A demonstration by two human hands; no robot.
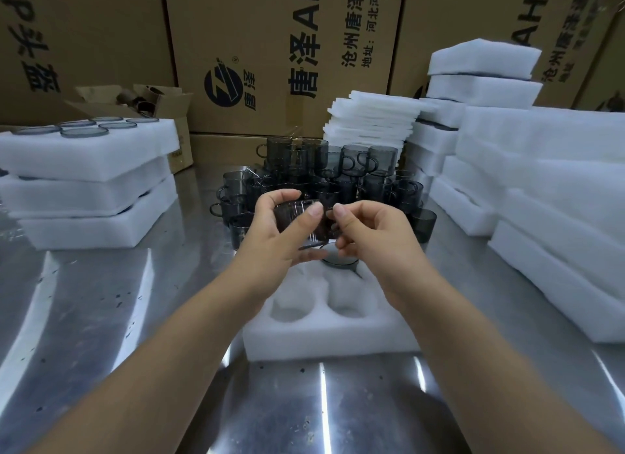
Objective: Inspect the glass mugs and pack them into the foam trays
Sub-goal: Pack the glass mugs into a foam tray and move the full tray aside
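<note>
I see scuffed steel table (101, 318), foam tray (331, 338) on it, left hand (270, 240) and right hand (375, 237) gripping one grey mug (297, 222), cartons (270, 24) behind.

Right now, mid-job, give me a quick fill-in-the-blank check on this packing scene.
The left hand and right hand hold one ____ over the foam tray. Its two nearest pockets are ____. The stacked trays showing mug rims stand on the person's ____.
Missing: mug; empty; left.
</note>
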